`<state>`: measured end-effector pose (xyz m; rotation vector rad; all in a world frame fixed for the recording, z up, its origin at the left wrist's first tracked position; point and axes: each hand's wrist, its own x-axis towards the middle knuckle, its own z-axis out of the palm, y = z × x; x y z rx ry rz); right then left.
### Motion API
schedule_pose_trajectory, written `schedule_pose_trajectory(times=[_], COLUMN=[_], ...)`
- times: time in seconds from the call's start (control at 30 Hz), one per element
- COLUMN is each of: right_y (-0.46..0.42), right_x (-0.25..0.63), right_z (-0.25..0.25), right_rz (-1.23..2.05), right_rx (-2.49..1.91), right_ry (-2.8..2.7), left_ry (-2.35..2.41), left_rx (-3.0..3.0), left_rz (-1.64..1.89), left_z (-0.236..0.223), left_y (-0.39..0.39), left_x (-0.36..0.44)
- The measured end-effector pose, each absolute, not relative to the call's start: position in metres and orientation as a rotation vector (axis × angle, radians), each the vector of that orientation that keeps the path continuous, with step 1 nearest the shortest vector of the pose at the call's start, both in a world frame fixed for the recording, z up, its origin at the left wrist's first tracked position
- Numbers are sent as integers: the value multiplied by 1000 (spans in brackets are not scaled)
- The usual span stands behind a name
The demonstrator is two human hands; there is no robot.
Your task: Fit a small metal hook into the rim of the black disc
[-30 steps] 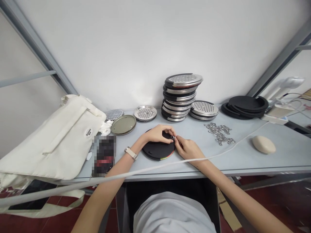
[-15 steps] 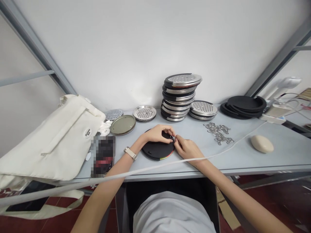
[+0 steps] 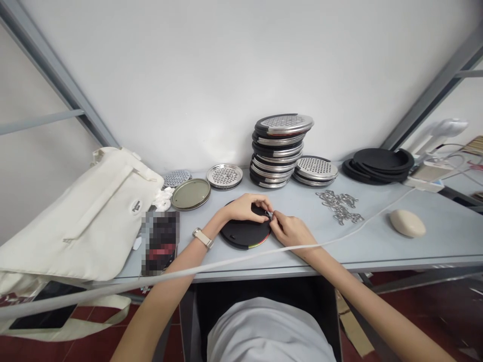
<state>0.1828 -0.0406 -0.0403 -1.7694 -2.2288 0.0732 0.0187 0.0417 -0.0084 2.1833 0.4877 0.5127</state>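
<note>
A black round disc [image 3: 241,232] with a yellow-to-red strip along its lower right edge lies flat on the desk. My left hand [image 3: 246,207] rests over it, thumb and fingers closed around its upper right part. At the disc's right edge, my right hand [image 3: 289,227] pinches a small silver metal clip [image 3: 268,214]; the fingertips of both hands meet there and partly hide it. To the right lies a loose heap of similar silver metal clips [image 3: 338,206].
Behind the hands stands a leaning stack of round metal graters [image 3: 278,161], with more graters [image 3: 316,170] beside it. Black discs [image 3: 378,165] lie far right, near a beige mouse [image 3: 407,223]. A white cable [image 3: 350,235] crosses in front. A cream bag [image 3: 86,216] sits left.
Almost nothing differs. The small metal clip between my fingertips shows at a slightly different angle; the disc and both arms stay in place.
</note>
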Motion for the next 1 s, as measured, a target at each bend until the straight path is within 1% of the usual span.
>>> schedule_pose_trajectory(times=[0.3, 0.77, 1.0], right_y=[-41, -41, -41], right_x=[182, 183, 185], right_z=[-39, -40, -39], right_rz=[160, 209, 158], right_rx=[-1773, -1768, -1725], right_ry=[-2150, -2080, -2205], left_ry=[468, 450, 453], left_rx=[2155, 2138, 2163], left_rz=[506, 504, 510], left_z=[-8, -10, -9], left_y=[42, 43, 42], left_x=[19, 19, 19])
